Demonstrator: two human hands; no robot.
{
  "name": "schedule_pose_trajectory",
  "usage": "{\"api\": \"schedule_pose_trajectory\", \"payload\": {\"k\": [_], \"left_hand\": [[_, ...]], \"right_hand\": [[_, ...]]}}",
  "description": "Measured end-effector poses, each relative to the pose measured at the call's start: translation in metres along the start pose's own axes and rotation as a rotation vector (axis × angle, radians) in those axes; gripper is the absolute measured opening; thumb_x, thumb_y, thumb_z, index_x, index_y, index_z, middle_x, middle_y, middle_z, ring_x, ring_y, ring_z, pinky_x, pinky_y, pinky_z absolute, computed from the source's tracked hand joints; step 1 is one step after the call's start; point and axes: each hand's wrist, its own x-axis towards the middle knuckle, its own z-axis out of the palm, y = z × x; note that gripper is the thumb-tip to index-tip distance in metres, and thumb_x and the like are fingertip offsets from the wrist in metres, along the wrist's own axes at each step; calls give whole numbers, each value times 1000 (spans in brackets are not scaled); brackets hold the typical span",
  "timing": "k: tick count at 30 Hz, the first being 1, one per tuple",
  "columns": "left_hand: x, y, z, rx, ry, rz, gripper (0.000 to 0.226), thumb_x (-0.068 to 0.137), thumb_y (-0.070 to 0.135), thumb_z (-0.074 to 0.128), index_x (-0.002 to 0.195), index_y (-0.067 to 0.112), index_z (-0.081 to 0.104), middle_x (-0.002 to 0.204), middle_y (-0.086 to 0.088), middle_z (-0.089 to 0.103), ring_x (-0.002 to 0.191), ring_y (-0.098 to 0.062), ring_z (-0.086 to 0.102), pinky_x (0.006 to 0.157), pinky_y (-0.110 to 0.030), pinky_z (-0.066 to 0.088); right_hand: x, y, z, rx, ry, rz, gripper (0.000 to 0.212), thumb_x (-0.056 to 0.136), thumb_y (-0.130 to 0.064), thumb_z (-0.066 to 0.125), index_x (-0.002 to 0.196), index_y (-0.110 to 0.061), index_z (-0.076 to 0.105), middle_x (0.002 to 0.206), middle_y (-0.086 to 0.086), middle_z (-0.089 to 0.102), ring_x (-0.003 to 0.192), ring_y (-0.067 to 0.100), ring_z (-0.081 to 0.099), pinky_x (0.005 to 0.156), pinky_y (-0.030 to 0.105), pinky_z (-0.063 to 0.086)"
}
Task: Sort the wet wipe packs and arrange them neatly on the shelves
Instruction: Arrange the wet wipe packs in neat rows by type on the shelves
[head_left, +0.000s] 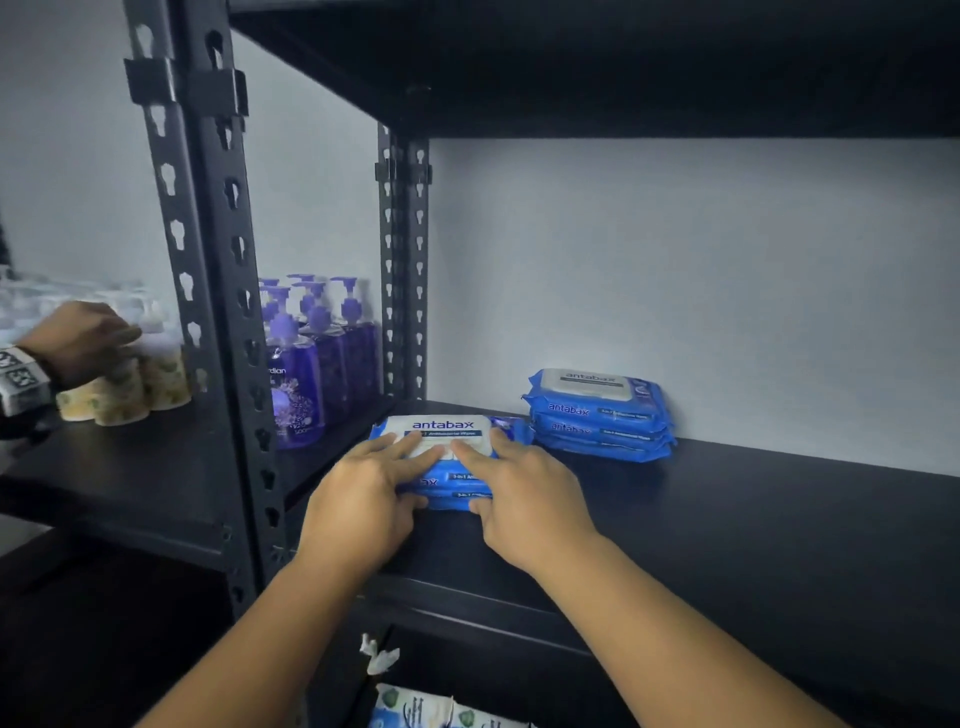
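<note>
Head cam, fwd-down, close on shelf

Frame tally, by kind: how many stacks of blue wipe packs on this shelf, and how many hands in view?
Stacks of blue wipe packs: 2 (front stack, back stack)
Hands: 3 (left hand and right hand on the front stack; third hand at far left)
Total: 5
</note>
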Motion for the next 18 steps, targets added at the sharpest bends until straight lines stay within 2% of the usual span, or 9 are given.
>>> {"api": "schedule_pose_trajectory", "payload": {"k": [3,6,8,10,13,15,18], "left_hand": [[24,-16,8,-67,-17,-45,59,71,1,85,122,30,71,135,6,63,135,-17,51,112,-23,31],[45,-25,18,-113,-32,-67,57,72,-3,82,120,25,72,136,3,63,136,-17,49,111,-13,23],[62,-31,27,-150,-45,-87,58,72,-4,82,121,26,72,138,3,62,138,-13,47,109,-5,18],[76,-35,35,-187,-65,-109,58,72,-3,82,120,29,72,138,5,61,138,-11,46,113,-9,21],[95,-36,45,-224,-105,-136,57,72,-3,83,118,29,73,138,6,62,136,-9,48,118,-22,28],[106,-38,52,-239,-123,-136,58,71,-3,84,118,29,74,136,7,63,134,-8,50,118,-23,31],[118,-41,62,-243,-137,-121,58,69,-1,86,117,29,74,134,6,64,131,-5,52,114,-16,29]], "right_hand": [[26,4,12,-84,20,-38,67,97,-42,58,155,-40,23,154,6,37,128,32,44,100,45,44],[47,10,18,-144,42,-42,70,91,-45,61,152,-40,27,142,2,50,125,32,36,103,47,36],[62,16,21,-183,35,-34,73,82,-41,62,149,-41,31,130,-3,56,120,31,31,99,48,31],[74,23,23,-194,14,-24,75,77,-36,61,146,-42,33,127,-6,56,118,31,28,96,49,28],[87,34,27,-214,8,-8,75,80,-33,62,148,-42,30,129,-4,56,121,31,26,97,51,25],[93,39,30,-230,11,5,75,82,-32,62,149,-42,28,129,-3,56,124,31,25,98,53,23],[100,48,38,-236,39,15,76,84,-29,62,149,-42,26,128,-3,55,124,31,25,95,51,21]]}}
